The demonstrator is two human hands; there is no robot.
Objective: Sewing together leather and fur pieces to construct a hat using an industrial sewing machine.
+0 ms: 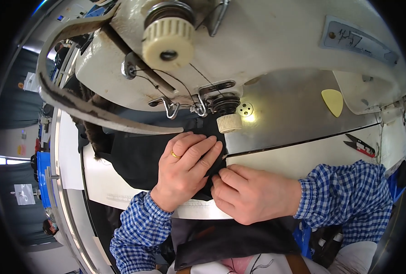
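Observation:
A black piece of fabric (136, 157) lies over the front of the sewing machine's bed, with one end under the machine head (257, 41). On top of it rests my left hand (182, 169), a ring on one finger, its fingers stretched out flat and pointing toward the needle area. Beside it my right hand (253, 192) is closed, thumb and fingers pinching the fabric's right edge near the table's front. The cream tension knob (230, 123) hangs just beyond my fingertips. It hides the needle and the presser foot from view.
Thread snips (360, 145) with red on the handle lie at the right. Further back on the metal bed plate (289, 109) is a yellow pointed oval piece (332, 102). A curved pale guard (98, 116) arches at left. Dark brown furry material (93, 130) sits behind the fabric.

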